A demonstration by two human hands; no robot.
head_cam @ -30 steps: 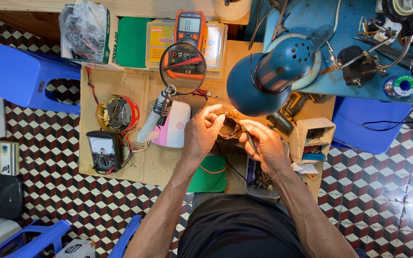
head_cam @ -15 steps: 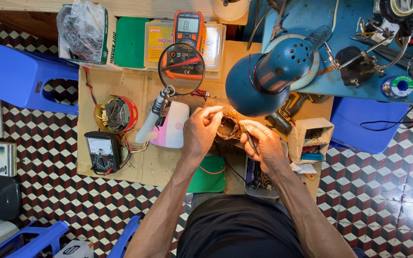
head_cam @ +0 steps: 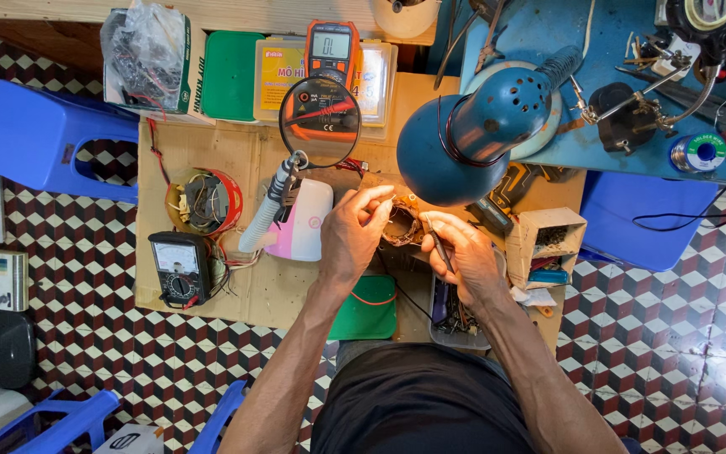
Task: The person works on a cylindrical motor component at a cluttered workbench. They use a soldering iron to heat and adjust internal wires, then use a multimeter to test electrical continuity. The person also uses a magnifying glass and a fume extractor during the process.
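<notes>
Left hand (head_cam: 355, 231) grip pinches coil (head_cam: 402, 225); right hand (head_cam: 462, 252) grip closed on thin tool (head_cam: 440, 250), probably.

The worktop (head_cam: 237, 160) is bare, matt wood, scuffed and pale. The lamp shade (head_cam: 464, 143) is blue painted metal with a soft sheen. The round coil (head_cam: 401, 225) shows glossy copper wire. The magnifier's hose (head_cam: 264, 214) is ribbed grey plastic. The floor (head_cam: 69, 336) is smooth, glossy tile.
</notes>
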